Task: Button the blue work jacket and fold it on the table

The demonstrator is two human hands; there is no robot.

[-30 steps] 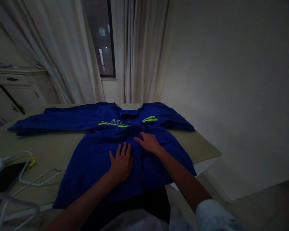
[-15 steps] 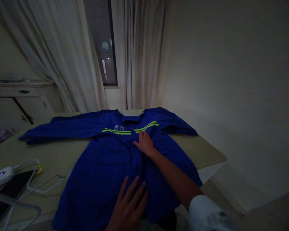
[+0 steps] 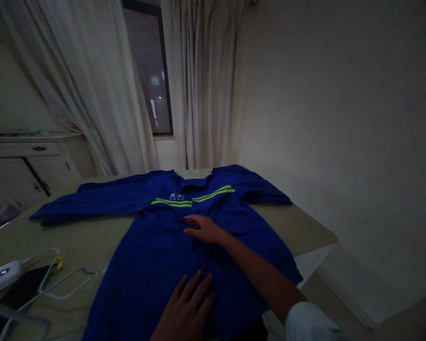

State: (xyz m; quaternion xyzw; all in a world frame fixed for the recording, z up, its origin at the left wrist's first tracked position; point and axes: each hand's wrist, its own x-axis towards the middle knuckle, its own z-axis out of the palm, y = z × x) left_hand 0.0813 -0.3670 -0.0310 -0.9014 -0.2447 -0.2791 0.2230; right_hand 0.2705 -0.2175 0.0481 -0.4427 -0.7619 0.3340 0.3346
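A blue work jacket [image 3: 156, 237] lies spread front-up, its collar at the far side and both sleeves stretched outward. Yellow-green stripes and a small white logo cross its chest. My left hand [image 3: 188, 303] rests flat near the jacket's lower front, fingers spread. Over the middle of the front, just below the stripes, is my right hand [image 3: 204, 228], thumb and fingers apart with nothing visible between them. Whether its fingertips touch the cloth I cannot tell.
The jacket lies on a table [image 3: 298, 227] with a pale top. At left are a white device [image 3: 3, 274], a dark phone-like slab [image 3: 24, 289] and white cables [image 3: 67, 279]. A cabinet [image 3: 39, 156], curtains [image 3: 206, 85] and a wall [image 3: 333, 118] stand beyond.
My right hand has come off the right stripe and moved down and left along the front. The two stripe ends now meet at the centre. My left hand stays on the lower front.
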